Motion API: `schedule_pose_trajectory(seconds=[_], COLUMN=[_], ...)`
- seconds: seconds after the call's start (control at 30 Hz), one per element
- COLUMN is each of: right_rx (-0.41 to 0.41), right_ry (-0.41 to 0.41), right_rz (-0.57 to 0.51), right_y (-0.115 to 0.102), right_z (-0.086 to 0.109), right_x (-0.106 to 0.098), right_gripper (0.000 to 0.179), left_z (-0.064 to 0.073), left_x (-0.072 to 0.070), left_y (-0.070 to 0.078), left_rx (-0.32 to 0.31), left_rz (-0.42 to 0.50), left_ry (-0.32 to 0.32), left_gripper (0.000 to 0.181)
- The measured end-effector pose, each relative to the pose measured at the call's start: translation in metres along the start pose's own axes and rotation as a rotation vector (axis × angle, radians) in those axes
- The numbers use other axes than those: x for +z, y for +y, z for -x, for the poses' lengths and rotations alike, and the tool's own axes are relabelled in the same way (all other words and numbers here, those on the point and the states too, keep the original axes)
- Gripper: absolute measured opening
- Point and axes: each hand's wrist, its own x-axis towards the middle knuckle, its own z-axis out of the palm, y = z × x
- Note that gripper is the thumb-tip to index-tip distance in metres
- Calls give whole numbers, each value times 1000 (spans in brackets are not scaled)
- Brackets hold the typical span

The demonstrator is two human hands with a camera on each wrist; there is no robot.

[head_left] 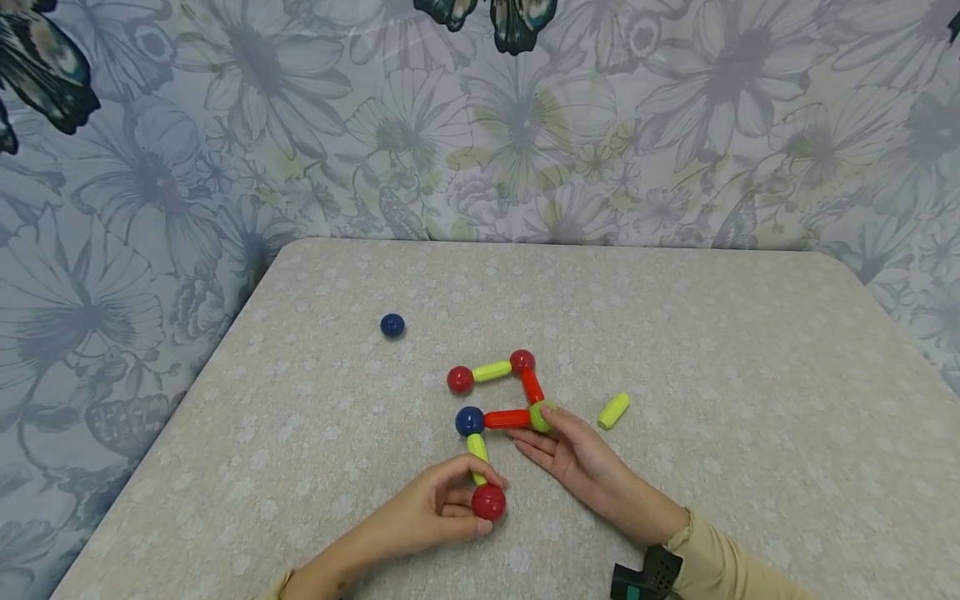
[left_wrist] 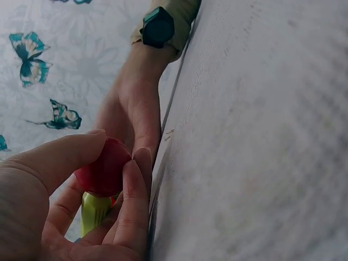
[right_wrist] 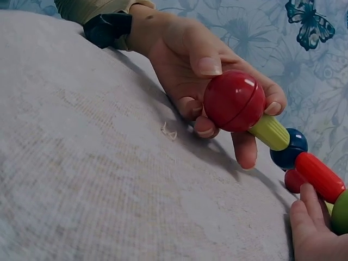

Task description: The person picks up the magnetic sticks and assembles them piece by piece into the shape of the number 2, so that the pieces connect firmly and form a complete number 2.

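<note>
A chain of toy balls and short rods stretches between the hands in the head view. My left hand (head_left: 423, 518) pinches the red ball (head_left: 489, 502) at its near end, thumb and fingers around it. A yellow-green rod (head_left: 477, 450) joins this ball to a blue ball (head_left: 469, 421); from there a red rod (head_left: 507, 419) runs to a green ball (head_left: 538, 417). My right hand (head_left: 581, 467) holds the green ball, thumb on top. Another red rod (head_left: 532, 386) leads to a far red ball (head_left: 522, 362). In the right wrist view, the pinched red ball (right_wrist: 234, 100) shows a seam.
A loose blue ball (head_left: 392, 325) lies at the back left of the cloth-covered table (head_left: 712, 333). One yellow-green rod (head_left: 614, 411) lies loose right of the chain. Another yellow-green rod (head_left: 492, 372) and a red ball (head_left: 461, 380) form the chain's far end. Flowered wallpaper stands behind.
</note>
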Motion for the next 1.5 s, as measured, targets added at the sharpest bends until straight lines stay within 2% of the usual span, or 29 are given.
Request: schedule_pose_trajectory(seconds=[0.1, 0.3, 0.4, 0.6, 0.77, 1.0, 1.13, 1.23, 1.37, 1.5], right_rx=[-22, -106, -133, -137, -176, -218, -214, -260, -423, -566], right_ry=[26, 88, 86, 71, 122, 176, 188, 156, 62, 2], right_rz=[94, 451, 573, 599, 642, 609, 661, 799, 1129, 1443], right_y=[0, -3, -6, -9, -8, -8, -11, -20, -40, -63], right_z=[1, 0, -1, -2, -2, -2, 1, 8, 19, 30], right_x=[1, 0, -3, -6, -5, -3, -1, 0, -7, -23], right_gripper=[49, 46, 46, 50, 46, 42, 45, 45, 37, 32], left_z=[0, 1, 0, 0, 0, 0, 1, 0, 0, 1], left_x=[-1, -1, -2, -2, -2, -2, -3, -3, -3, -5], left_y=[1, 2, 2, 3, 5, 7, 5, 4, 3, 4], left_rx=[-26, -81, -94, -102, -100, -110, -112, -111, -110, -114], left_rz=[4, -35, -52, -139, -216, -245, -264, -277, -282, -273], left_ry=[11, 59, 78, 114, 137, 149, 153, 158, 162, 170], left_gripper=[41, 40, 40, 38, 36, 36, 35, 35, 36, 37])
